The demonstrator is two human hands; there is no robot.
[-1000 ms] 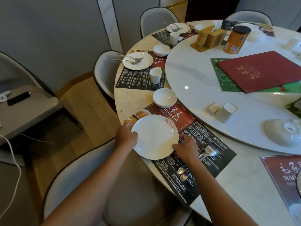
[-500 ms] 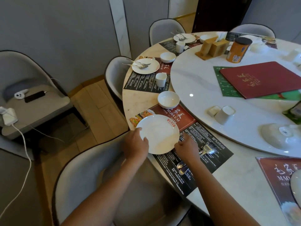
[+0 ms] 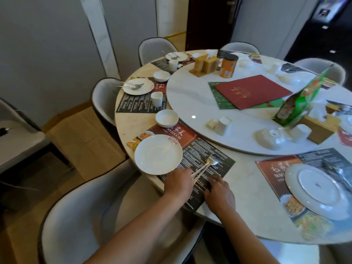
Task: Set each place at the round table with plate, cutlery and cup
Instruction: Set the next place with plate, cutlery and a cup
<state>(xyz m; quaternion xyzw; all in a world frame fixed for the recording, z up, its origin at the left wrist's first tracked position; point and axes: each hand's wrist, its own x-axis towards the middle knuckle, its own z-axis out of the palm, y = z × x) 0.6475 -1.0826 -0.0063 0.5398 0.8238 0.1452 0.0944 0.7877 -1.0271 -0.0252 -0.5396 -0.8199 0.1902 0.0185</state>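
Two bare forearms are showing from the bottom edge, with no sleeves reaching the visible part. The left hand (image 3: 178, 184) and right hand (image 3: 219, 195) are wearing no gloves, and no rings, watch or bracelet are showing on either.

On the turntable (image 3: 190, 103) we see a red menu folder (image 3: 253, 91) near its middle, an orange canister (image 3: 228, 65) and wooden holders (image 3: 204, 63) toward its far edge, a green packet (image 3: 297, 103) at its right edge.
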